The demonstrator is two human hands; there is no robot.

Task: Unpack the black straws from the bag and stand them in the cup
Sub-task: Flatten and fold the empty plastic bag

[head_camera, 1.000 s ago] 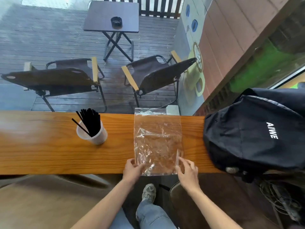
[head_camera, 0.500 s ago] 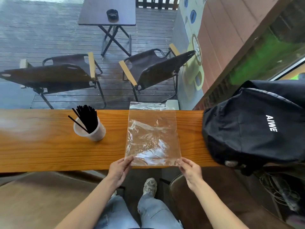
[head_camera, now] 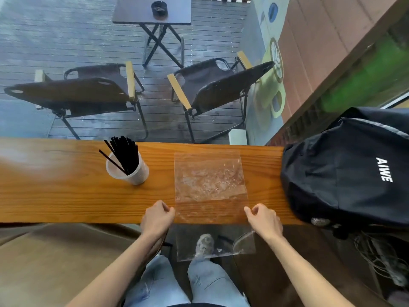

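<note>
Where the worktop ends on your right, a black backpack sits with white letters on it that read "AIWE". No other writing can be read.

Your left hand is at the near edge of the worktop, with its fingers curled and its thumb and fingertips pinching the left side of the clear plastic bag. Your right hand is also at the near edge, pinching the right side of the bag the same way. Both arms reach forward from below, with your wrists just past the edge.

You can see the bag lying flat in the middle of the worktop, between the cup and the backpack. Its near end hangs down over the near edge, above your knees. It looks empty.

Your black straws stand in the clear cup, which sits toward the far edge, to the left of the bag and apart from it. One straw leans out to the left.
</note>
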